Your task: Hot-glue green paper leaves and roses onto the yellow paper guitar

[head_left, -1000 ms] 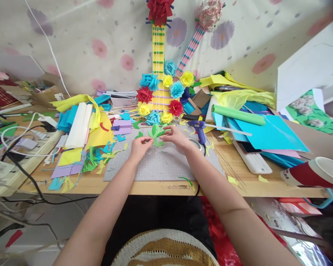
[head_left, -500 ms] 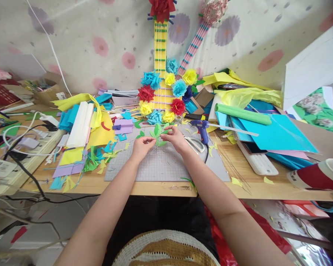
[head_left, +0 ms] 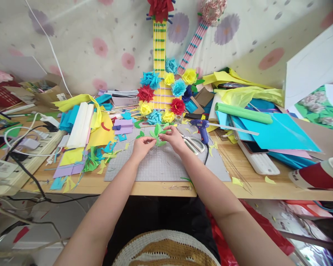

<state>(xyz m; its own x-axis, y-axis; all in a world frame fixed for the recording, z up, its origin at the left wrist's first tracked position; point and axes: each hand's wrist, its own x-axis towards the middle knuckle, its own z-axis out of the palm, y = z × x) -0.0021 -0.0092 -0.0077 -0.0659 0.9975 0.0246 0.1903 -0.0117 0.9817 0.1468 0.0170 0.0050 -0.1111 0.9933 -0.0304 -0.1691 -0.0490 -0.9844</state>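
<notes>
Both hands meet over the far part of a grey cutting mat (head_left: pixel 166 168). My left hand (head_left: pixel 142 145) pinches a small green paper leaf sprig (head_left: pixel 157 133) from the left. My right hand (head_left: pixel 174 138) pinches the same sprig from the right, fingers curled around its leaves. Just behind the sprig stands a yellow paper guitar (head_left: pixel 159 66) decorated with red, blue and yellow paper flowers (head_left: pixel 161 96).
Scissors (head_left: pixel 194 142) and a blue glue gun (head_left: pixel 200 127) lie right of my right hand. Blue sheets and a green paper roll (head_left: pixel 242 113) pile at right, a red cup (head_left: pixel 316 175) at the table's right edge. Paper scraps, a white roll (head_left: pixel 80 123) and cables crowd the left.
The hands have shifted slightly and keep working the green sprig in the same place. The view has drifted a little, bringing the scissors into sight.
</notes>
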